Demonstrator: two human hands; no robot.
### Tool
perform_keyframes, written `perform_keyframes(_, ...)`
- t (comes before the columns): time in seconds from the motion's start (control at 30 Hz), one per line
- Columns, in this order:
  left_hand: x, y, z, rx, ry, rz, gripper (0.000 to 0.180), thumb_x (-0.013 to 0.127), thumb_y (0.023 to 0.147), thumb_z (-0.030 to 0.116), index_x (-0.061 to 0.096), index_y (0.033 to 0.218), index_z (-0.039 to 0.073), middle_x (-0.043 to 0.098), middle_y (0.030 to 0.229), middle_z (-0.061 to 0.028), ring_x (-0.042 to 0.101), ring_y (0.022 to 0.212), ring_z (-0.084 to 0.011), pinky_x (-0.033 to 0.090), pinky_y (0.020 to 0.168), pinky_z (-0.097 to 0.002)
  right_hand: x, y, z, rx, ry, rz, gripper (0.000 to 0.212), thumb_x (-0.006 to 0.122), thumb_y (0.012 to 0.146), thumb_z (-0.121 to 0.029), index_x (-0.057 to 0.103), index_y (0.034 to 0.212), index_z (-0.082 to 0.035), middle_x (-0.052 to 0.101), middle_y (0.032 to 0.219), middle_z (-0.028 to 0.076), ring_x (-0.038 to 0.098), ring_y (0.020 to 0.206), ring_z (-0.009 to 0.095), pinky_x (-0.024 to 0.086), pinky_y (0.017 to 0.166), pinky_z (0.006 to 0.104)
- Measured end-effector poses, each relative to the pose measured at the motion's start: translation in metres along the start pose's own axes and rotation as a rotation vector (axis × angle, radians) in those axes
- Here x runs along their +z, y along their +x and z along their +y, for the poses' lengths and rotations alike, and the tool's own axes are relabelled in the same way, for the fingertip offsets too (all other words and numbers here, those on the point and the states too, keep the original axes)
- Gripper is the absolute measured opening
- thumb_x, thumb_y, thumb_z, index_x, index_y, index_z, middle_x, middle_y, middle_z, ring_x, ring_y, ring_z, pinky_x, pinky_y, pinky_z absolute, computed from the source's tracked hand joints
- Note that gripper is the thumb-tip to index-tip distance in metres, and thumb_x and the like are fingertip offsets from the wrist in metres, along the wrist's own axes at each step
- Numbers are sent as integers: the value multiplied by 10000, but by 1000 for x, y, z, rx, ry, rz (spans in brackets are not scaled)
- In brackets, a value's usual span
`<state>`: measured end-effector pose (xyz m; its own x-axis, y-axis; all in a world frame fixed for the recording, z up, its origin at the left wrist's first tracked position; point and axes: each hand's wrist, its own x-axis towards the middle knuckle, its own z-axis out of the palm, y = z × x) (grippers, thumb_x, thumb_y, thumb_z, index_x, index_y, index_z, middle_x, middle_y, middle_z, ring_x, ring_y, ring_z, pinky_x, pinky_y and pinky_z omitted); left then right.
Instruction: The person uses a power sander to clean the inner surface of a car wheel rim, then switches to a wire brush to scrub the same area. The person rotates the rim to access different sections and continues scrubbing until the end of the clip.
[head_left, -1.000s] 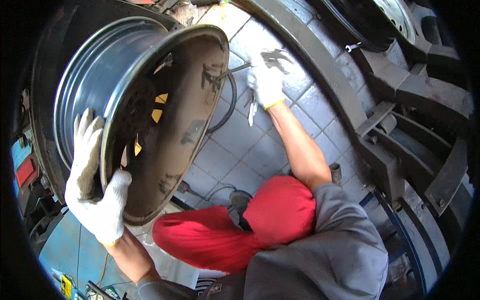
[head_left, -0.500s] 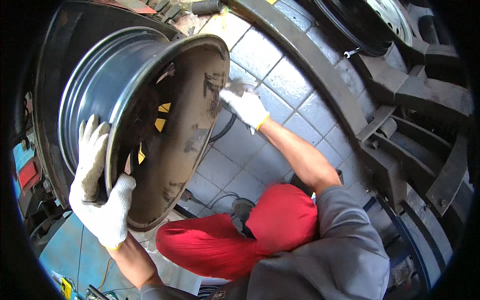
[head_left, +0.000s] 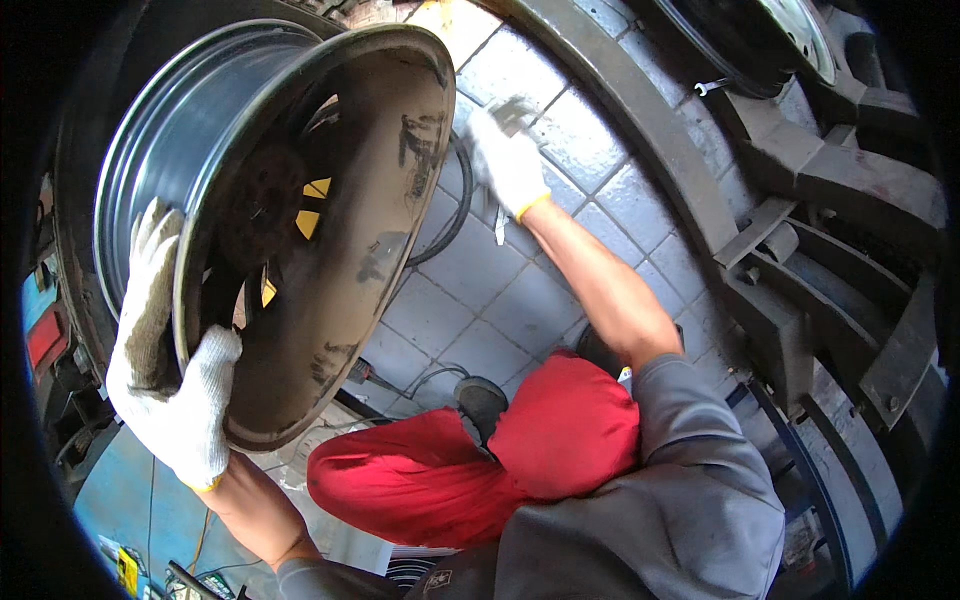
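Observation:
A large dark wheel rim [head_left: 385,225] stands tilted on the left, its inner barrel dusty and marked with black smears. My left hand [head_left: 170,385], in a white knit glove with a dirty palm, grips the rim's near edge, thumb inside and fingers outside. To the right of the rim, apart from it, is my gloved right hand [head_left: 505,165]. Its fingers are closed round a hand tool [head_left: 514,112] whose greyish end is smeared by motion; its kind is unclear. A black hose [head_left: 464,200] curves between that hand and the rim.
Grey floor tiles [head_left: 540,300] lie beneath. A heavy dark metal frame [head_left: 660,150] curves along the right, with a wrench [head_left: 712,86] on it and another wheel [head_left: 800,35] at the far right. A blue surface [head_left: 115,490] with small items is at lower left.
The rim and my left hand have shifted slightly left and up in view. My right hand, with the tool, has moved up and away from the rim's edge.

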<state>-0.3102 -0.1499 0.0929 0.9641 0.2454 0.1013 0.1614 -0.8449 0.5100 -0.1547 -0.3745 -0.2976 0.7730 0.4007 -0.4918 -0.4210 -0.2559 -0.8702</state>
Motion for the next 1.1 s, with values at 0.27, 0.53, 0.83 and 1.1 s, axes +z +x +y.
perform_keyframes(0.27, -7, 5, 1, -21, 27, 16, 728, 865, 813, 114, 714, 1511, -25, 735, 1501, -238, 739, 1365, -382, 600, 1172, -526, 64, -28, -20, -59, 467, -235, 513, 569, 1177, -553, 716, 1032, -83, 707, 848, 14, 644, 749, 226, 524, 703, 406)
perform_keyframes(0.53, 2, 18, 1, -185, -64, 65, 683, 830, 818, 112, 752, 1491, 24, 795, 1406, -184, 793, 1237, -329, 601, 1159, -485, 56, -51, -2, 14, 373, -486, 408, 621, 1174, -474, 709, 1056, -94, 692, 823, 39, 647, 704, 136, 534, 617, 336)
perform_keyframes(0.83, 15, 29, 8, -137, 21, 63, 708, 921, 842, 301, 758, 1483, 49, 820, 1310, -173, 801, 1192, -291, 631, 1093, -431, 18, -96, 2, 100, 395, -474, 353, 675, 1148, -432, 709, 1138, -81, 614, 731, -6, 611, 603, 114, 497, 517, 306)
perform_keyframes(1.1, 30, 65, 28, 39, -1, 167, 612, 715, 1094, 535, 729, 1537, 114, 779, 1394, -148, 770, 1209, -241, 606, 1065, -374, 7, -121, 20, 99, 325, -383, 372, 654, 1164, -427, 701, 1200, -60, 612, 775, -9, 614, 670, 123, 522, 600, 309)
